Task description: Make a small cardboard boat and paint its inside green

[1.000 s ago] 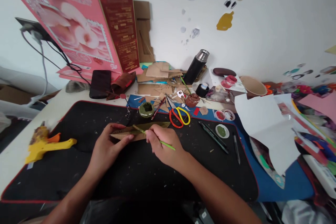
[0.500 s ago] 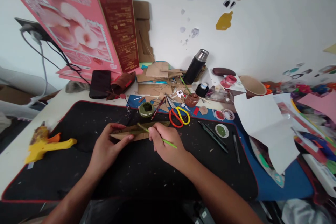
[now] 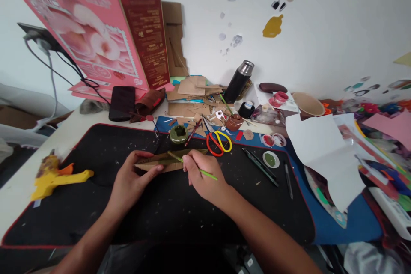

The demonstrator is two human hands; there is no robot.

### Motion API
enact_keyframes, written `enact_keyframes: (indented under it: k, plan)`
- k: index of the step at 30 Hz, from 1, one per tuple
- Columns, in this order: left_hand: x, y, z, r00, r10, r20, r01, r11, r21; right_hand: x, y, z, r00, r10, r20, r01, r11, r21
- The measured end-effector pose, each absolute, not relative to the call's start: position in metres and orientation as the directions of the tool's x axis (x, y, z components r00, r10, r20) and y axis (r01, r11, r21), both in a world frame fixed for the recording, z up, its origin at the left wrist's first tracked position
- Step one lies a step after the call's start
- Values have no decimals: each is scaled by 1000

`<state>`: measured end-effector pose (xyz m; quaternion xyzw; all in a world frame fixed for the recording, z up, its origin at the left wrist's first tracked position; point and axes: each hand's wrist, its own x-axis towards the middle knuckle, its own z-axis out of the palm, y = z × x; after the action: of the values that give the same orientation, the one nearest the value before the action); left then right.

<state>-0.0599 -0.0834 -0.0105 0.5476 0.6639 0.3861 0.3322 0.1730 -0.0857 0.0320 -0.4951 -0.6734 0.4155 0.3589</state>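
My left hand grips the left end of a folded, pointed piece of cardboard, thumb along its near edge. Green paint darkens part of the cardboard's upper face. Between the thumb and fingers of my right hand is a thin green paintbrush, its bristle end resting on or just over the cardboard. Just behind the cardboard stands an open jar of dark green paint. Scissors with one red and one yellow handle lie to the right of the jar.
A yellow glue gun lies on the black mat at left. Pens and a green-smeared lid are at right. Behind stand a brown paint jar, a black thermos, cardboard scraps and a pink box.
Both hands keep their hold on the cardboard and the paintbrush. The brush shows hardly any movement; the whole view has shifted very slightly.
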Motion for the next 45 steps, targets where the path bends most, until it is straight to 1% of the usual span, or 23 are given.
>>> enact_keyframes:
  k: [3, 6, 9, 13, 15, 19, 22, 26, 28, 31, 35, 39, 45]
  plan:
    - [-60, -84, -11, -182, 983, -6, 484, 95, 870, 176, -85, 33, -259, 963, 70, 390, 171, -905]
    - [-61, -84, -10, -184, 983, -3, 491, 95, 866, 195, -87, 26, -192, 980, 43, 413, 120, -903]
    - [-60, -83, -9, -181, 983, -11, 479, 98, 872, 216, -88, 17, -89, 996, 12, 401, 47, -915]
    - [-59, -83, -8, -184, 982, -28, 461, 111, 881, 220, -88, 13, -43, 999, -5, 345, 10, -939]
    - [-59, -83, -8, -191, 981, -30, 460, 117, 880, 210, -87, 16, -66, 998, -3, 341, 20, -940]
    - [-59, -83, -9, -186, 982, -26, 456, 109, 883, 188, -87, 26, -214, 976, 24, 364, 103, -926]
    - [-60, -84, -10, -181, 983, -24, 463, 107, 880, 187, -86, 29, -266, 963, 36, 348, 131, -928]
    - [-60, -84, -9, -177, 984, -34, 465, 114, 878, 199, -84, 22, -209, 978, -13, 288, 49, -956]
    - [-60, -83, -9, -174, 984, -38, 453, 114, 884, 200, -85, 20, -193, 981, -18, 272, 35, -962]
    - [-60, -83, -8, -171, 984, -44, 439, 116, 891, 189, -86, 21, -217, 976, 24, 275, 85, -958]
    - [-61, -82, -10, -164, 986, -32, 455, 104, 884, 169, -86, 29, -278, 959, 58, 324, 150, -934]
    - [-61, -83, -11, -158, 987, -21, 458, 92, 884, 168, -83, 31, -314, 945, 89, 297, 186, -937]
    - [-62, -83, -14, -161, 987, -23, 476, 98, 874, 190, -83, 20, -222, 974, 52, 305, 120, -945]
